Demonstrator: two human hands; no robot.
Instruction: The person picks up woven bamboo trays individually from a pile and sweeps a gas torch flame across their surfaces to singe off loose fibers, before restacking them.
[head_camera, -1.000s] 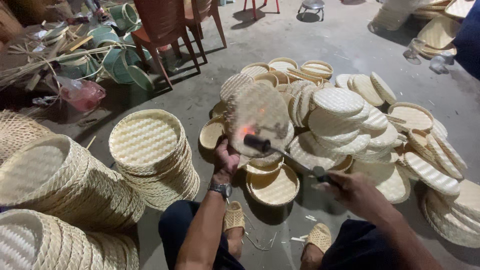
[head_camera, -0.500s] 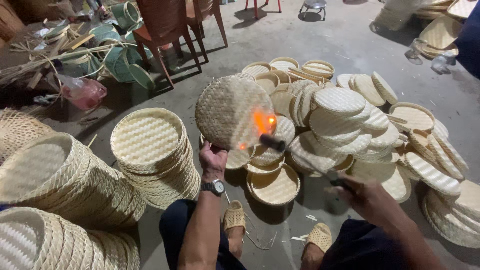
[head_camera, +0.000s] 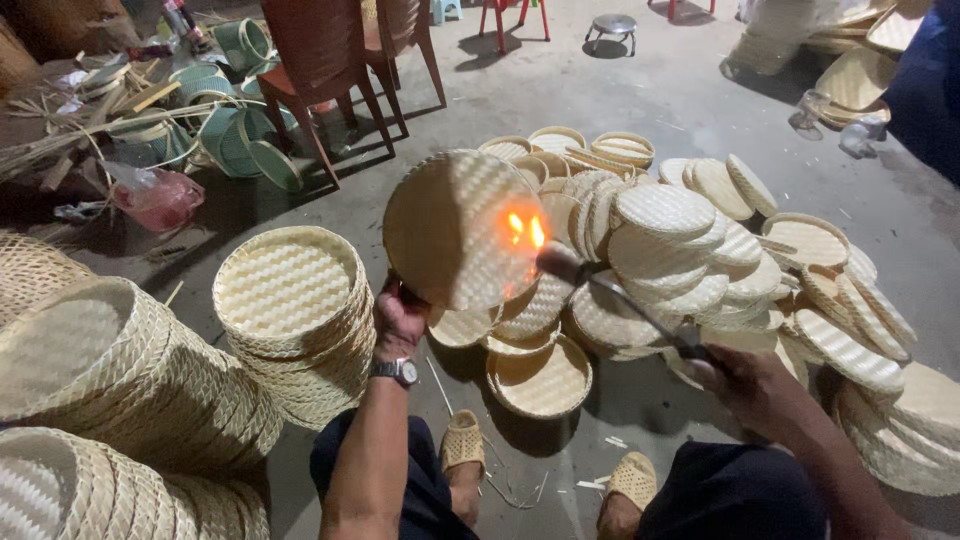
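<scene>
Upright, round woven tray (head_camera: 455, 235) in left hand (head_camera: 398, 318); torch (head_camera: 610, 290) in right hand (head_camera: 745, 385)

To my left stands a tall stack of woven trays (head_camera: 292, 300), with bigger basket stacks (head_camera: 110, 390) beside it. A loose heap of round woven lids (head_camera: 700, 250) spreads across the concrete floor (head_camera: 640, 90). Farther off stand red-brown chairs (head_camera: 340, 60), green baskets (head_camera: 235, 135) and a small stool (head_camera: 612, 25).
</scene>
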